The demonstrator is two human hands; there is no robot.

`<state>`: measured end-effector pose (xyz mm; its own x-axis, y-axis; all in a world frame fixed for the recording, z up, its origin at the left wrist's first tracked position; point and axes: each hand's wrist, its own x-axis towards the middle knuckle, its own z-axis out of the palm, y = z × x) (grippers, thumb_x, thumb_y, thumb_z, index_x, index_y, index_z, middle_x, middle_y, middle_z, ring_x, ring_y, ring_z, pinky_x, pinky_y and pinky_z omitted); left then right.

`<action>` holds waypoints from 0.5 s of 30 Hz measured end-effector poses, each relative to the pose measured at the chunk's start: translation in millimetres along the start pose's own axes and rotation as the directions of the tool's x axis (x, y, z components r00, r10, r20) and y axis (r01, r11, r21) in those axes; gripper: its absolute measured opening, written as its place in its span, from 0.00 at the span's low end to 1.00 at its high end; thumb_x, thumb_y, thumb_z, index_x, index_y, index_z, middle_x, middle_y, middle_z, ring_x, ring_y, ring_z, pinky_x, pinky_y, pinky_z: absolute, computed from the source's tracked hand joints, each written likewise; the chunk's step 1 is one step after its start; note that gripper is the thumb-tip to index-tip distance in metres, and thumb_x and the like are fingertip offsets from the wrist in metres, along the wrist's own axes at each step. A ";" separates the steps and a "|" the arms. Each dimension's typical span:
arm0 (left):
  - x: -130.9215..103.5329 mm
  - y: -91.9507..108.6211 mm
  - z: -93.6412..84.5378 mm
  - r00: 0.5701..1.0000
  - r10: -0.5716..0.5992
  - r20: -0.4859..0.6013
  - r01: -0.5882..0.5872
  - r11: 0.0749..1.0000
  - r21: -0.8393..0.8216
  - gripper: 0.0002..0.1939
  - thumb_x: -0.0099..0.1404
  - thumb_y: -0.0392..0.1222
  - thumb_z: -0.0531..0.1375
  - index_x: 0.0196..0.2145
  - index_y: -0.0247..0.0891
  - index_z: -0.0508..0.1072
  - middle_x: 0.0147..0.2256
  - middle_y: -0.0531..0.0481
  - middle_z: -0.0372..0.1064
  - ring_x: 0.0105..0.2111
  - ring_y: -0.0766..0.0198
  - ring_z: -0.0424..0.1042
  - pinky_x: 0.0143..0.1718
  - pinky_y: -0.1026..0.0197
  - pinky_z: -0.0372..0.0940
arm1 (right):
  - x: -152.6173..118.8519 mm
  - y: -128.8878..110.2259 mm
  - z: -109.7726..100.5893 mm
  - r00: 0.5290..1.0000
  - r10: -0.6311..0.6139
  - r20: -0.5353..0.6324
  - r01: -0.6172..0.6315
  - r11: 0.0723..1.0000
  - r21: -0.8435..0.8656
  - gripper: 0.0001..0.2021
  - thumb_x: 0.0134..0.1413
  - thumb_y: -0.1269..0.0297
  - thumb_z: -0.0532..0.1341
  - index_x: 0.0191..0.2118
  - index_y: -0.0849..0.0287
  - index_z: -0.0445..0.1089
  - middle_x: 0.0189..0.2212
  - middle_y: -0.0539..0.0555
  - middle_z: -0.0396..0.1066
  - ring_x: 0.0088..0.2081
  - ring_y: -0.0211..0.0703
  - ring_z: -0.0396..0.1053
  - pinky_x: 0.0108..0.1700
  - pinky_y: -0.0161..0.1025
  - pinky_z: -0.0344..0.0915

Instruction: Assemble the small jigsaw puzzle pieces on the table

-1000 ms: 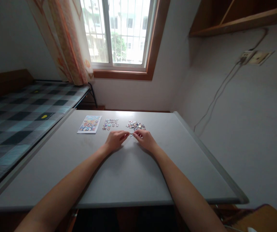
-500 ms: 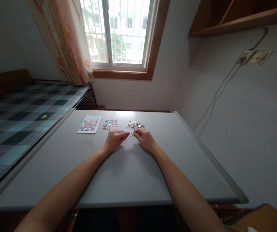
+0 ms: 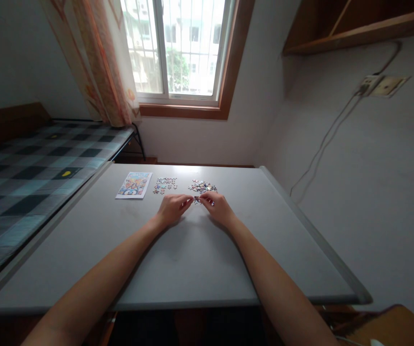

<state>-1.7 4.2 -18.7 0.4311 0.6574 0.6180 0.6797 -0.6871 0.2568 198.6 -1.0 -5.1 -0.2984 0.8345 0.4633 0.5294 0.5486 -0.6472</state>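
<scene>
pc [image 3: 196, 198] shifted, now dark, btwn pinched l hand [image 3: 173, 207] & r hand [image 3: 217, 206].

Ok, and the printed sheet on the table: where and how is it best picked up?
Probably by its near white border, pinched by the left hand coming from the person's side: the printed sheet lies flat, and puzzle pieces sit just off its right edge.

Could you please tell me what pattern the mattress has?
The mattress has dark, grey and pale blue-green checks, best seen in the head view.
</scene>
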 end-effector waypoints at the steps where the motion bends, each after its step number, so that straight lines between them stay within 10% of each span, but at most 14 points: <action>1: 0.0 0.1 -0.2 1.000 -0.001 0.003 0.001 1.000 -0.002 0.10 0.66 0.42 0.55 0.36 0.39 0.77 0.24 0.51 0.74 0.22 0.69 0.67 0.27 0.67 0.58 | -0.2 -0.1 0.1 1.000 -0.002 -0.001 0.002 1.000 0.000 0.05 0.55 0.67 0.59 0.33 0.60 0.72 0.29 0.53 0.73 0.30 0.37 0.67 0.34 0.34 0.63; 15: -0.6 -0.8 0.7 0.999 -0.018 0.028 0.019 1.000 -0.019 0.11 0.65 0.42 0.55 0.36 0.39 0.77 0.26 0.50 0.75 0.22 0.69 0.68 0.27 0.66 0.58 | -0.3 2.0 -0.1 1.000 -0.028 0.013 0.028 0.999 -0.028 0.05 0.55 0.67 0.59 0.32 0.59 0.73 0.29 0.52 0.73 0.29 0.37 0.67 0.34 0.34 0.63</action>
<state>-2.1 4.6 -19.8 0.4348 0.6783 0.5923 0.6763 -0.6803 0.2826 199.8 -0.1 -6.5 -0.3236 0.8194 0.4731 0.5425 0.5704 -0.6168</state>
